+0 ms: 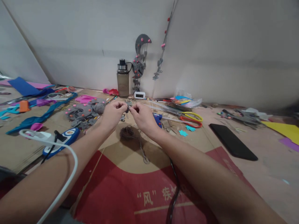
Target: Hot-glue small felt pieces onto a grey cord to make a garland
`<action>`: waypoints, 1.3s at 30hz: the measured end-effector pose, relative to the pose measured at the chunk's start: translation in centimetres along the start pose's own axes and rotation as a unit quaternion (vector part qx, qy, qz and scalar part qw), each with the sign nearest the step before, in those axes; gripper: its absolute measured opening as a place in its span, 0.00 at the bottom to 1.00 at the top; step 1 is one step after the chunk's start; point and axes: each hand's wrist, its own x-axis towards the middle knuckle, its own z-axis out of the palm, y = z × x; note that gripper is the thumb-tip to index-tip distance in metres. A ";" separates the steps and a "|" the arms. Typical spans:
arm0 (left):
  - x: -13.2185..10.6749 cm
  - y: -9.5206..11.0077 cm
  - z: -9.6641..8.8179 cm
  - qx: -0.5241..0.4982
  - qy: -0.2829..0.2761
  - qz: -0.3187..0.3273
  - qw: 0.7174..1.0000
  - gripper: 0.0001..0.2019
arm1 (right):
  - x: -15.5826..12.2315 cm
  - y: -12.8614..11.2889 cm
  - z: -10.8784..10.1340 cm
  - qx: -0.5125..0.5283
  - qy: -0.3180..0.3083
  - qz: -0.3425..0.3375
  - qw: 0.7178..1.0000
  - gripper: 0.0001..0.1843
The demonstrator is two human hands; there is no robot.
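Note:
Both hands meet over the middle of the cardboard. A small dark grey piece, perhaps felt, is pinched between the fingertips, which partly hide it. My left hand is closed on its left side, and my right hand is closed on its right side. Just below them lies a loose bundle of brown-grey cord, one end trailing toward me. A blue glue gun is partly hidden behind my right hand. Left of my left hand sits a pile of grey felt shapes with pink and orange pompoms.
Scissors with yellow and orange handles lie right, near turquoise felt flowers. A black phone is farther right. A bottle and small white clock stand by the wall. A white cable crosses my left forearm.

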 end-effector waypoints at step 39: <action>-0.4 0.3 0.5 -0.136 -0.010 -0.110 0.985 0.08 | 0.1 0.9 0.5 0.116 0.047 0.035 0.992 0.05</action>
